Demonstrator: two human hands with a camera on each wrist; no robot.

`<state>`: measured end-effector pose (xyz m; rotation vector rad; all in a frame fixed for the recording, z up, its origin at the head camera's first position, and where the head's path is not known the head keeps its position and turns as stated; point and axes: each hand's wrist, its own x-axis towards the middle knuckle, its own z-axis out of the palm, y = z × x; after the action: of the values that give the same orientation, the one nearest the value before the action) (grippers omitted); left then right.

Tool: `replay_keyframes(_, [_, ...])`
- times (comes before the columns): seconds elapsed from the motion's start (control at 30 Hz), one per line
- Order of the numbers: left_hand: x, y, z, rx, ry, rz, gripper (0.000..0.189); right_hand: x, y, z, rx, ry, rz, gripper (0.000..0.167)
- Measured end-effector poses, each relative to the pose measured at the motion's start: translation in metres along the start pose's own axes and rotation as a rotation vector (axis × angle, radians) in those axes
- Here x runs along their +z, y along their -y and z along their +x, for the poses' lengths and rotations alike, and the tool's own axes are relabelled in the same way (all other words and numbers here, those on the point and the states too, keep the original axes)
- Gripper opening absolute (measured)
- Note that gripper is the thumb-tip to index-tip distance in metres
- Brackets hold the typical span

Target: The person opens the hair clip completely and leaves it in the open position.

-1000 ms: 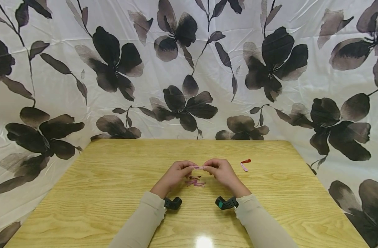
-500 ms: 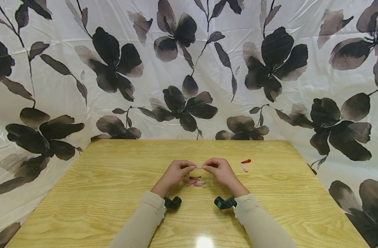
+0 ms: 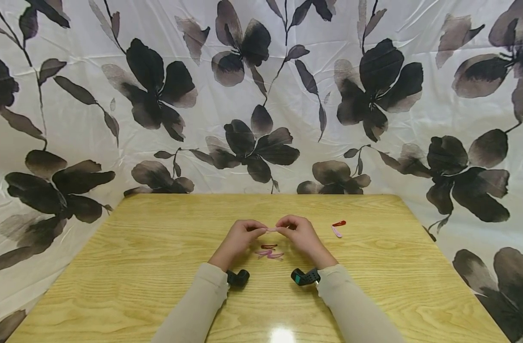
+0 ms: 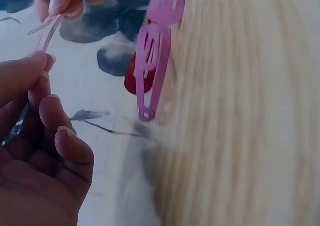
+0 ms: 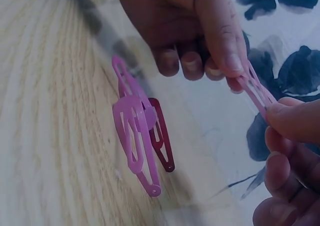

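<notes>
A pink snap hair clip [image 3: 272,229] is held above the table, stretched between both hands. My left hand [image 3: 241,238] pinches one end between thumb and index finger; my right hand [image 3: 302,238] pinches the other. In the left wrist view, the held hair clip [image 4: 48,33] has a thin prong standing apart from its frame. Just below the hands lie two pink hair clips [image 5: 137,136], overlapping, and a dark red hair clip [image 5: 167,148] beside them. Fingertips cover both ends of the held clip.
Farther right on the wooden table [image 3: 158,238] lie a red hair clip [image 3: 339,223] and a light pink hair clip [image 3: 336,232], their ends close together. A white floral cloth [image 3: 261,95] hangs behind the table.
Both hands keep their pinch on the pink hair clip. My right hand and forearm have shifted slightly left, and the hands are a little higher. The clips on the table have stayed put.
</notes>
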<state>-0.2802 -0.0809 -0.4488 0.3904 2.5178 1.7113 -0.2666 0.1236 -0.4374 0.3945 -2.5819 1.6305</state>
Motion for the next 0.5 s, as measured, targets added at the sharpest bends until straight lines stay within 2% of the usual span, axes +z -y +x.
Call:
replay_keyframes(0.27, [-0.0037,0.0057,0.0033,-0.017,-0.029,0.035,0.010,0.0072,-0.0023,0.0075,-0.011,-0.003,-0.077,0.008])
replay_keyframes(0.33, [-0.0053,0.0053,0.0028,-0.025,-0.031,0.045,0.008,0.0083,-0.0038,0.0089,-0.010,0.011,-0.095,0.011])
replay_keyframes(0.5, [-0.0072,0.0052,0.0022,-0.024,-0.029,0.085,0.006,0.0100,-0.0073,0.0108,0.020,0.054,-0.108,0.006])
